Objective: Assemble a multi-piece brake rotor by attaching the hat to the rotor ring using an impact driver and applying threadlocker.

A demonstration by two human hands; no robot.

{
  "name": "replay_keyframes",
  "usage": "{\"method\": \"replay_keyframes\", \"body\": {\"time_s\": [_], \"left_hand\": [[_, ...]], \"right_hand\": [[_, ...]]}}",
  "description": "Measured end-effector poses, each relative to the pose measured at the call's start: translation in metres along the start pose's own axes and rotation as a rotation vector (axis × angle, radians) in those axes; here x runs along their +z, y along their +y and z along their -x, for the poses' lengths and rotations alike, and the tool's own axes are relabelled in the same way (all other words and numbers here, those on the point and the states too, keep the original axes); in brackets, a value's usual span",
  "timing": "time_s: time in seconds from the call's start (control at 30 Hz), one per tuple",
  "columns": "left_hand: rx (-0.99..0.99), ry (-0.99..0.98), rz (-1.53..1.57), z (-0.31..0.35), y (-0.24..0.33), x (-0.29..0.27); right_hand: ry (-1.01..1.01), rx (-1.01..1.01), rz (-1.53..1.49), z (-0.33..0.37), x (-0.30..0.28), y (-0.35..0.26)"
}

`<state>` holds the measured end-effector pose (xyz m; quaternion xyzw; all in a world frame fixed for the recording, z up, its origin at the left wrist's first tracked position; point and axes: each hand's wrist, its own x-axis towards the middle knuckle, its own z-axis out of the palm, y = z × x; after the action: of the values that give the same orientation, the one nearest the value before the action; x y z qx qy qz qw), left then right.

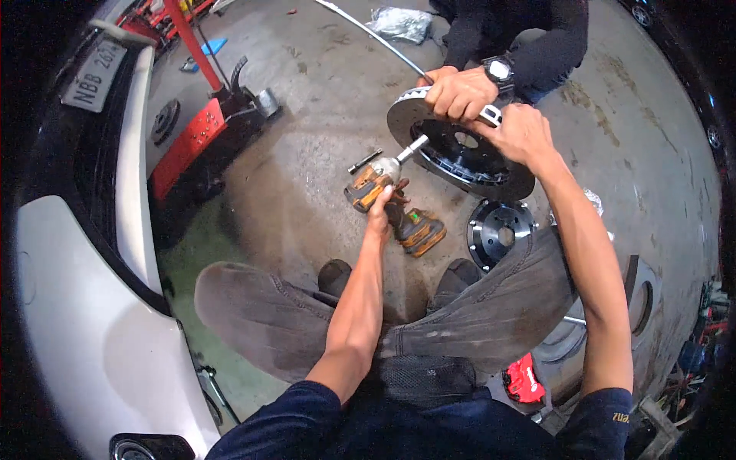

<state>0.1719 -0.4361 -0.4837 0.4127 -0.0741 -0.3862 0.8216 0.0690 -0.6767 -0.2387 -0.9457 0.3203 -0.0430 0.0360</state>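
My left hand [381, 213] is wrapped round the grip of a yellow-and-black cordless impact wrench [371, 186]. A long silver socket [414, 148] on its nose reaches the black centre of a tilted brake disc [406, 120]. My right hand [525, 134] is closed at the disc's upper right rim, beside a silver tool end [491, 115]; its fingertips are hidden. Across from me, a co-worker's hand [462, 96] with a watch grips the top of the disc area, where a long silver rod [372, 34] runs in under it.
A second black disc hub [502, 232] lies by my right knee. Beside my right thigh is a red brake caliper [524, 379]. A red jack [188, 146] stands left, near a white car panel [100, 322]. A thin dark metal piece [365, 160] lies on the floor.
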Motion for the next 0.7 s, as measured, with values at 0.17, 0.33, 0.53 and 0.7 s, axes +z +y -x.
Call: {"method": "replay_keyframes", "body": {"time_s": [0.17, 0.33, 0.53, 0.7], "left_hand": [[-0.089, -0.312, -0.045, 0.006, 0.064, 0.023], [0.071, -0.548, -0.267, 0.015, 0.132, 0.085], [0.171, -0.672, -0.929, 0.046, 0.208, 0.151], [0.134, -0.665, -1.035, 0.047, 0.215, 0.148]], "right_hand": [[0.238, 0.08, -0.049, 0.028, -0.02, -0.01], [-0.34, 0.604, -1.398, 0.076, -0.026, 0.01], [-0.89, 0.643, -1.583, 0.089, -0.03, 0.002], [-0.953, 0.566, -1.289, 0.084, -0.014, 0.007]]}}
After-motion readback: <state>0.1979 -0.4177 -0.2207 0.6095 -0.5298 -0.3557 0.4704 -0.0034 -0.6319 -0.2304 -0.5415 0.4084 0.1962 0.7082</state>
